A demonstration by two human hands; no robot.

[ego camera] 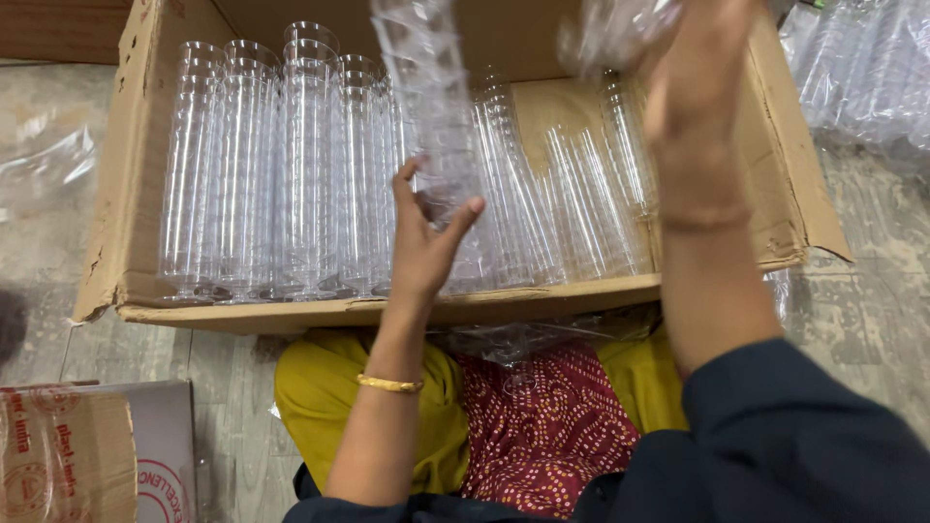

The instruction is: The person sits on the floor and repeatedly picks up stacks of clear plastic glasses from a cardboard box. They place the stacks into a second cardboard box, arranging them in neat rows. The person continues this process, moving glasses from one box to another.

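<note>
— Clear plastic stemmed cups, nested in one long ribbed stack (431, 107), stand nearly upright above the middle of the open brown cardboard box (136, 174).

— Who holds it?

— The left hand (421, 242) has its grip closed on the stack's lower end, thumb on one side, fingers on the other. The right hand (693, 97) is raised near the top, against a crinkled clear plastic wrap (610, 34); I cannot tell whether its grip is closed.

— And around them?

— More stacks of clear cups (291, 165) fill the box, upright at the left, leaning at the right. The box rests against a yellow-clad lap, on a pale floor (872, 291).
</note>
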